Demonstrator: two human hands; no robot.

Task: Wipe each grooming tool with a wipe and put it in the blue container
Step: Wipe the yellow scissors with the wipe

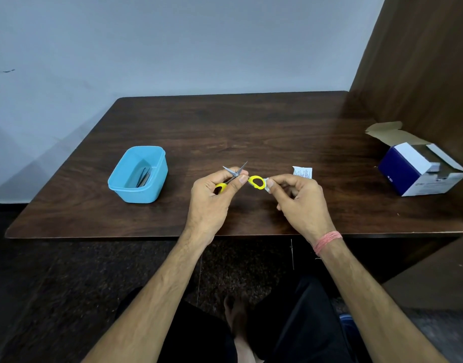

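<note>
The scissors (239, 176) are held above the worktop (251, 127), near the middle of its front edge, spread between both hands so that each yellow handle loop is exposed for wiping. The blades are crossed open and point toward the far edge, away from the person.

The left hand (212, 197) grips one yellow loop in its curled fingers, with the thumb pressed near the pivot. This grip steadies the tool and keeps the blades apart. The forearm comes in from the front edge, with the wrist roughly straight and the back of the hand toward the camera.

The right hand (298, 197) pinches a small white wipe (267, 185) between thumb and forefinger against the outer end of the other yellow loop. Its remaining fingers are curled under the palm. Only a sliver of the wipe shows, so how far it wraps around the loop cannot be confirmed. A pink thread band (327, 242) circles this wrist.

The blue container (138, 176) stands toward the front left corner of the worktop, well apart from the hands, with its open top within reach of the left hand. Metal tools (144, 176) already lie inside it. This suggests that part of the task is complete and that the scissors are the item now in process.

A torn white sachet (302, 172) lies flat just beyond the right hand. It is probably the wipe's wrapper, set aside. An open blue and white carton (418, 171) sits near the right edge, close to the brown side panel (421, 61).
</note>
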